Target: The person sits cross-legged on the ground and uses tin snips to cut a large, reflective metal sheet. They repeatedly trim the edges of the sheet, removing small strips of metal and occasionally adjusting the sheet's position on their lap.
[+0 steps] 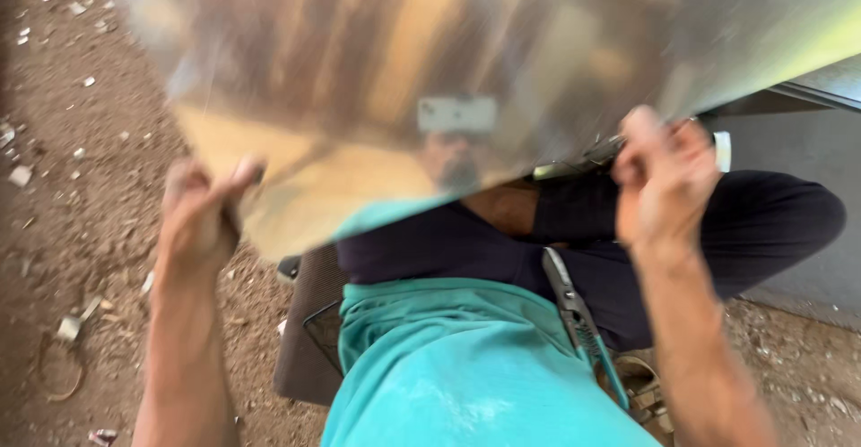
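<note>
Shiny, blurry metal sheet (430, 70) right up close, mirror-like, left hand (202, 214) and right hand (664, 182) raised, fingers clamped on its lower edge.

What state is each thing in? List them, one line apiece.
Metal sheet: shiny, held up by its lower edge, blurred.
Left hand: closed on the sheet's left edge.
Right hand: closed on the sheet's right edge.
Snips: lying on the lap, untouched; whether the blades are shut is unclear.
Dirt ground: littered with small scraps.
</note>
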